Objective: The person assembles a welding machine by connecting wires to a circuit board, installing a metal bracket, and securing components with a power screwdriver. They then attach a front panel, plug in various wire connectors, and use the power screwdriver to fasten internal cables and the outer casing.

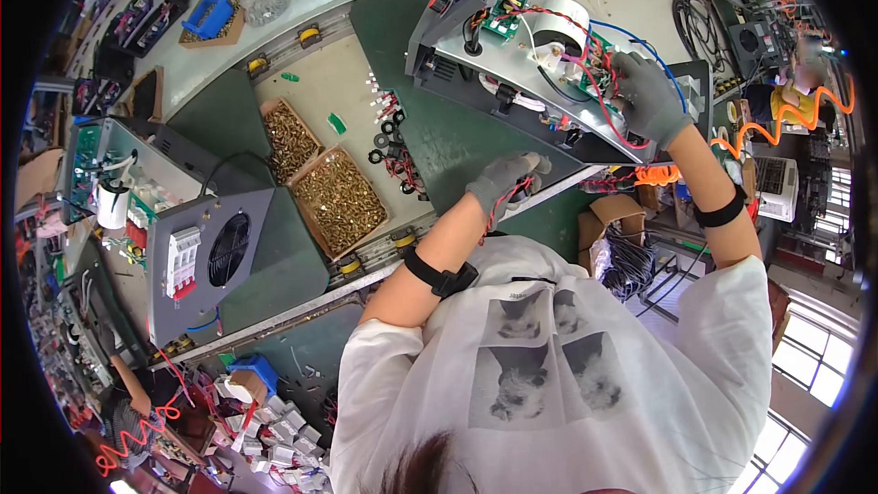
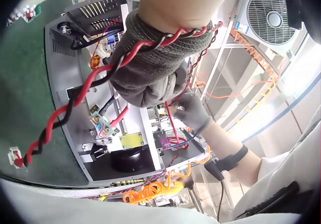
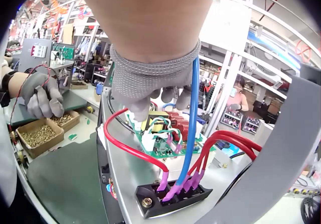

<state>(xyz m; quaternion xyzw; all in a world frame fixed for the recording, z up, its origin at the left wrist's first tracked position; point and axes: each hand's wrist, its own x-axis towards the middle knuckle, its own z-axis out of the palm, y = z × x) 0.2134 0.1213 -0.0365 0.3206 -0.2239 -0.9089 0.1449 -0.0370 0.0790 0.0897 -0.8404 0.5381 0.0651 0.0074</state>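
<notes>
A grey metal chassis (image 1: 476,55) lies tilted on the green mat (image 1: 457,142), its circuit board (image 1: 599,59) and wiring exposed. My right hand (image 1: 645,96), in a grey glove, reaches into it with fingers curled down over the green board (image 3: 160,141); in the left wrist view that right hand (image 2: 193,112) pinches a red wire (image 2: 169,121). A blue wire (image 3: 189,128) runs from the black terminal block (image 3: 175,199) up past the right hand (image 3: 150,83). My gloved left hand (image 1: 508,181) hovers near the chassis' front edge, gripping a twisted red-and-black wire (image 2: 75,101).
Two cardboard boxes of brass screws (image 1: 338,197) sit left of the mat. A second grey unit with a fan grille (image 1: 224,247) stands at the left. An orange coiled hose (image 1: 777,123) hangs at the right. Small black rings and connectors (image 1: 389,133) lie scattered on the bench.
</notes>
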